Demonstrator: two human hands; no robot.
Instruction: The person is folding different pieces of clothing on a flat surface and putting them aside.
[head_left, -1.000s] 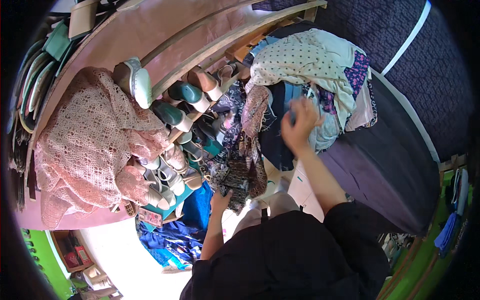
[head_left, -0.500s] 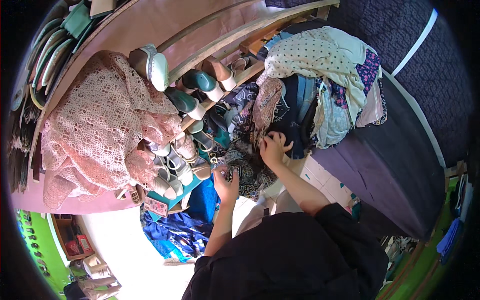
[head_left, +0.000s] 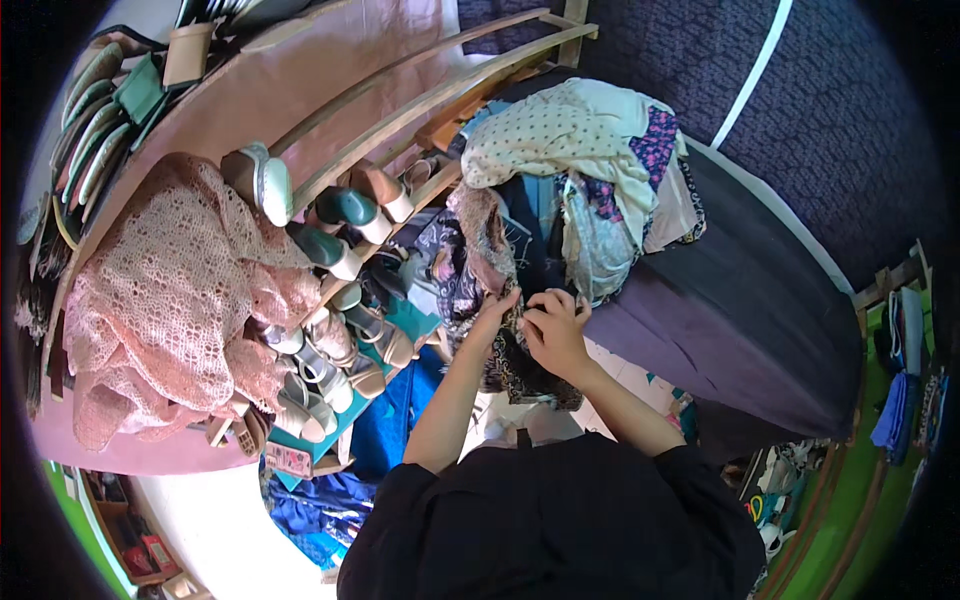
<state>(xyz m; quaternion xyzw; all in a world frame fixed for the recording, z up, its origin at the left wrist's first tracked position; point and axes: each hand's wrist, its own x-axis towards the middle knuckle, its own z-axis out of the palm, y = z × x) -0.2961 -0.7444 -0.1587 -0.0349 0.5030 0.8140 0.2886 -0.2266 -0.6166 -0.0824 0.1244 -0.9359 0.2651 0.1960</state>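
Note:
A dark, finely patterned cloth (head_left: pixel 535 380) hangs down in front of me from the near side of a heap of garments. My left hand (head_left: pixel 492 318) pinches its upper edge, fingers pointing away from me. Close on the right, my right hand (head_left: pixel 556 330) has its fingers bent and closed over the same cloth. The two hands nearly touch. Right above them lies a brownish textured garment (head_left: pixel 480 225). Behind it rises the heap, topped by a cream dotted cloth (head_left: pixel 540 130). What lies under my fingers is partly hidden.
To the left, a pink openwork cloth (head_left: pixel 165 290) drapes over a shelf with several shoes (head_left: pixel 340 210) beside it. A pink-cased phone (head_left: pixel 288 459) lies lower left, near blue fabric (head_left: pixel 315 505). A dark covered surface (head_left: pixel 730 330) extends on the right.
My left hand has moved away from beside the shoes, up and right, to meet my right hand at the cloth. The whole view has shifted slightly.

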